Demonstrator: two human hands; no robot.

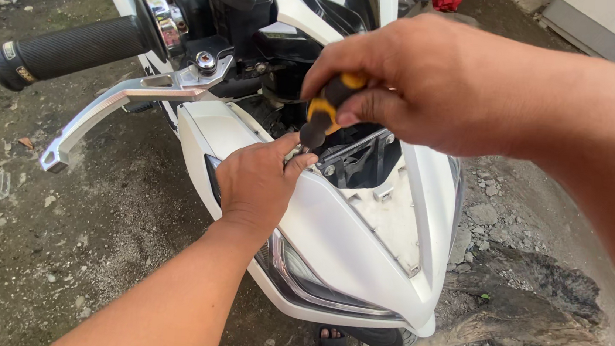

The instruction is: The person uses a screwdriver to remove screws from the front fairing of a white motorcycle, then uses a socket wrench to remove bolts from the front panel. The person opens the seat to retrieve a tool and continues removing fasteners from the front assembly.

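The right hand [411, 86] wraps its fingers around a black-and-yellow screwdriver [326, 109], pointing it down into the open gap in the white scooter front panel [346, 236]. The left hand [256, 183] rests on that panel, its fingers narrow around the screwdriver's tip, just below the silver brake lever [117, 101].

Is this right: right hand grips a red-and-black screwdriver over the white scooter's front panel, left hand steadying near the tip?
Not quite. In the head view the screwdriver handle is yellow and black, not red. The rest holds: right hand grips it over the white scooter's front panel, left hand near the tip.
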